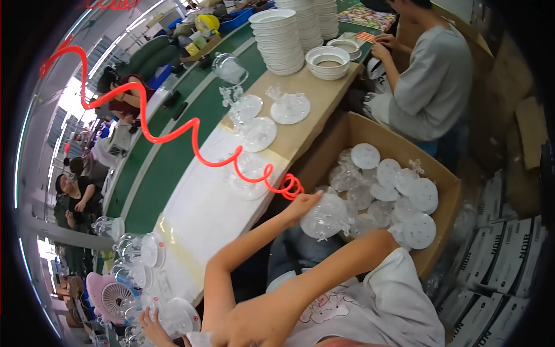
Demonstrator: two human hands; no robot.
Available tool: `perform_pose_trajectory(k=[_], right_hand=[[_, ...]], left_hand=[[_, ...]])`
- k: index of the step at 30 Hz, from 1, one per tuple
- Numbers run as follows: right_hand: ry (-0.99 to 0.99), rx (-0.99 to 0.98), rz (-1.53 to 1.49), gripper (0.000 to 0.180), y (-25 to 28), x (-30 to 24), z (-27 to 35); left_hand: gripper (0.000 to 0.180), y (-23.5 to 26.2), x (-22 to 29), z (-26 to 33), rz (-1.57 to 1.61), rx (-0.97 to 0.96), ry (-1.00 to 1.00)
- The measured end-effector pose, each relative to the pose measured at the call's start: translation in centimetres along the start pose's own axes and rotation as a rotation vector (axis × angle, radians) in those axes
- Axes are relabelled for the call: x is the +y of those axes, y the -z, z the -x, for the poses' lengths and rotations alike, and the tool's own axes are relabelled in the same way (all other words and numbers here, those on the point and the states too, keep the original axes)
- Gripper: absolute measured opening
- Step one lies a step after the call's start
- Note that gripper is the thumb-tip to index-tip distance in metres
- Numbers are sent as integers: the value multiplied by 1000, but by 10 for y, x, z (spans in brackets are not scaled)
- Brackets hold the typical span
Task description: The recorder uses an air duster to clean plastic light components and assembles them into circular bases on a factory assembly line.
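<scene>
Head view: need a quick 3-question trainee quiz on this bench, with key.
1. True or false: the cardboard box holds white discs.
2. The coiled hose over the bench is: A blue, B red, C green.
3. What does the left hand hold?
Key: 1 true; 2 B; 3 a clear dome, held at the edge of the box.

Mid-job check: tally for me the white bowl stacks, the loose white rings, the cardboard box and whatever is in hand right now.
Stacks of white bowls: 3
White rings: 2
Cardboard box: 1
Clear dome piece in hand: 1
Total: 7
</scene>
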State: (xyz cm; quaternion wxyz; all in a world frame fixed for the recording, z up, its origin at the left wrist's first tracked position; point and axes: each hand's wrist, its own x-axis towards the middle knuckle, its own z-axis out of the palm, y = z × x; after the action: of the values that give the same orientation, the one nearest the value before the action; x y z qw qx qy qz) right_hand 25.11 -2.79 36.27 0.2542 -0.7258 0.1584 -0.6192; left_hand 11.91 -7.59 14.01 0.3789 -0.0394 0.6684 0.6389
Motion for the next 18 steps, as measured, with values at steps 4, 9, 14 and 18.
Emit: perform_pose_trajectory(k=[4, 9, 14, 18], right_hand=[[-397, 194, 161, 30, -2, -6, 17], [-98, 331, 259, 28, -4, -24, 50], [-548, 565, 570, 13, 48, -73, 145], [-622, 1188, 1386, 16, 186, -92, 216]], left_hand=[[49, 7, -12, 37, 387, 247, -154], [53, 3, -49, 100, 676, 461, -258], [55, 16, -67, 166, 746, 681, -234], [54, 21, -49, 184, 733, 738, -278]])
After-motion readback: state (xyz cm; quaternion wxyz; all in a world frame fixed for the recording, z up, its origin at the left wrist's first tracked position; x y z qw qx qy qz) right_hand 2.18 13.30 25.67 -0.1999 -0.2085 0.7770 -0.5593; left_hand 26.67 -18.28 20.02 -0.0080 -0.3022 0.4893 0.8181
